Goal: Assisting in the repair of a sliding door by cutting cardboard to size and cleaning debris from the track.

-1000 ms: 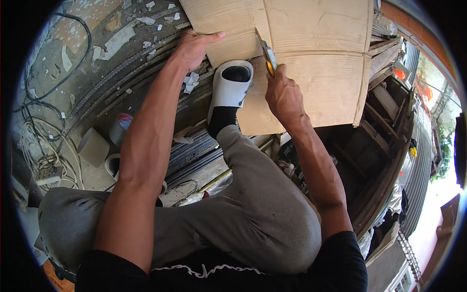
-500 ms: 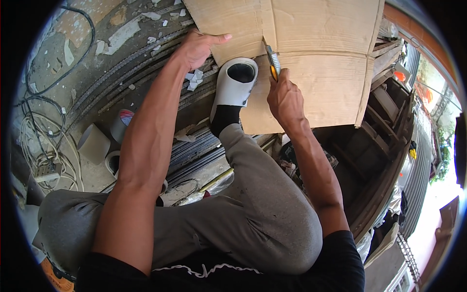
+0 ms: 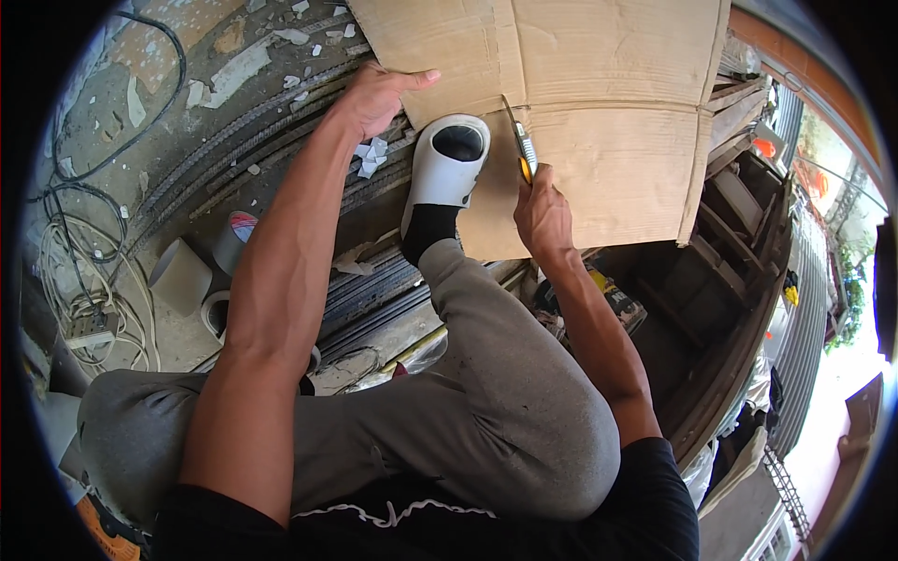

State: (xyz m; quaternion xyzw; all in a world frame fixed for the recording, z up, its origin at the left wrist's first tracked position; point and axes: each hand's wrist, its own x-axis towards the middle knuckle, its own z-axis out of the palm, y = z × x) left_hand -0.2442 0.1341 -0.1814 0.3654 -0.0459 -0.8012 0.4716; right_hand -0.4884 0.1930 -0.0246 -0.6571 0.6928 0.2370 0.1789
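A large brown cardboard sheet [image 3: 617, 168] with crossing creases lies in front of me. My right hand [image 3: 544, 213] is closed round a utility knife [image 3: 522, 142] with a grey and yellow handle. Its long blade points away from me, with the tip at the cardboard near where the creases cross. At the sheet's left edge, my left hand [image 3: 376, 101] grips with the thumb stretched over the top; its other fingers are mostly hidden. Between my hands, my foot in a white slip-on shoe [image 3: 441, 173] rests on the cardboard's near left part.
Steel rebars [image 3: 243, 140] run along the floor on the left, among paint flakes and rubble. Coiled cables [image 3: 94, 271] and a power strip [image 3: 92, 329] lie farther left, near grey pipe pieces [image 3: 181, 276]. A dark wooden frame [image 3: 720, 309] stands on the right.
My right hand has drawn the knife a short way toward me, and the blade tip sits lower on the cardboard. My left hand keeps its place at the edge.
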